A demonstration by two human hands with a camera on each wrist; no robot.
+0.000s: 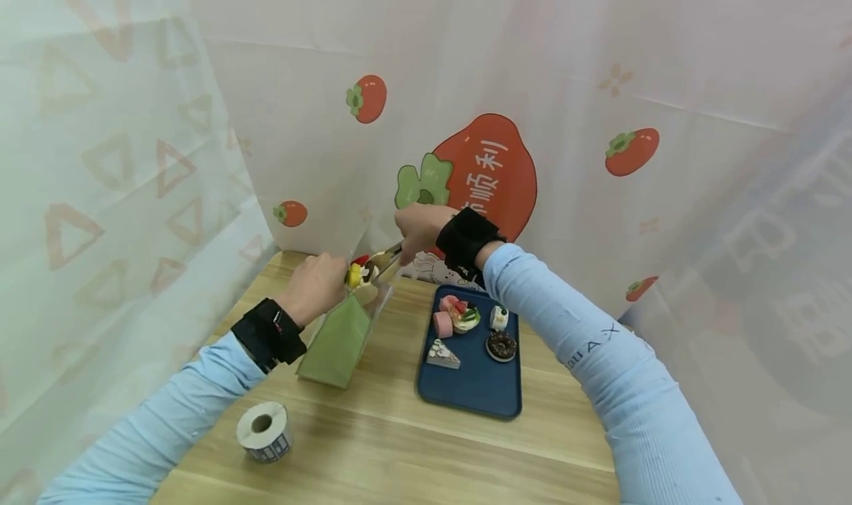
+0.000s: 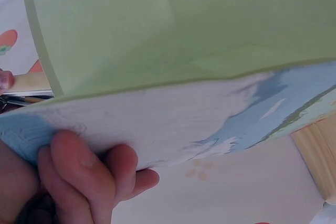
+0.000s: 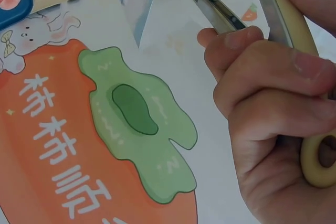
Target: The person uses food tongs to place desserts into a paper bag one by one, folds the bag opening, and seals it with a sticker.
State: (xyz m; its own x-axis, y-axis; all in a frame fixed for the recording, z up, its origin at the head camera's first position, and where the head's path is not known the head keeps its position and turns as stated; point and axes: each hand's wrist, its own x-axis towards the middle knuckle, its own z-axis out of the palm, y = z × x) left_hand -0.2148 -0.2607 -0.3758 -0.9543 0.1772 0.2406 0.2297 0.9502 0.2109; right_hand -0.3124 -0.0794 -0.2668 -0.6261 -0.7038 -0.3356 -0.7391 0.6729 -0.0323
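The left hand (image 1: 319, 283), arm stretched forward, pinched the rim of the green bag (image 1: 336, 342) standing on the bench (image 1: 399, 446). The right hand (image 1: 419, 228), wrist bent inward, had its grip clamped on tongs (image 1: 388, 257) holding a small cake (image 1: 359, 272) at the bag's mouth.

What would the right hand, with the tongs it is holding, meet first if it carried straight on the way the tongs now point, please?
Probably the open top of the green bag. The right hand points its tongs down-left with a small pastry at their tips, just above the mouth that the left hand holds open. Depth is uncertain.
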